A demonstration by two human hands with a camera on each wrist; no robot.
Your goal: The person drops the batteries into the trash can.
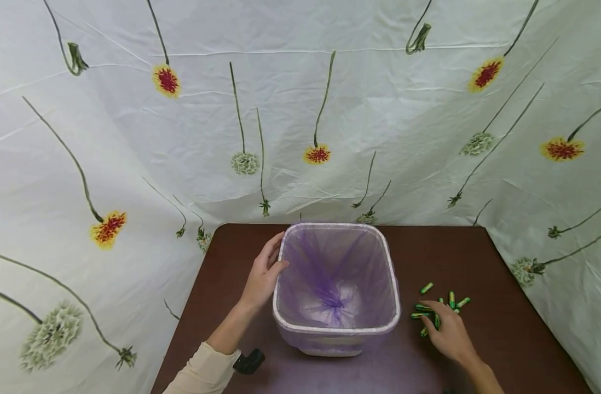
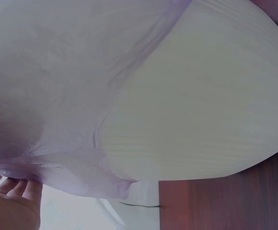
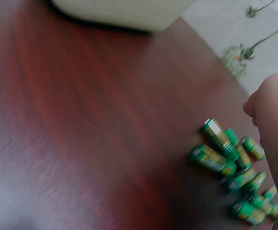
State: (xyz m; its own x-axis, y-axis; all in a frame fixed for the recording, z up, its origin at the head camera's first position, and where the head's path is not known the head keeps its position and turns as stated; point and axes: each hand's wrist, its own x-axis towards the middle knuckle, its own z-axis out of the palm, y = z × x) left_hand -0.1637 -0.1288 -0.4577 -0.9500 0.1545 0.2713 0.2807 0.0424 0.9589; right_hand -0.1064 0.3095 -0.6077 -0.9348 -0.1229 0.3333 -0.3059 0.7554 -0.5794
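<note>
the left hand (image 1: 262, 275) pinched the rim (image 1: 336, 330) of a pale bin (image 3: 122, 12), its purple liner (image 1: 310, 273) folded over it. the right hand (image 1: 448, 331), thumb and forefinger parted, was over green-and-gold batteries (image 3: 242, 157) strewn beside the bin on the brown table (image 1: 443, 251); their wrappers (image 3: 211, 160) seemed lettered, but too blurred to read.

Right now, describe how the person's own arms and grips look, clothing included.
The left grip and right grip are both bare, with no gloves visible. The left arm has a cream, slightly wrinkled sleeve; a small black object shows beside it, whether attached I cannot tell. The right arm shows no sleeve up to the picture's edge.
</note>
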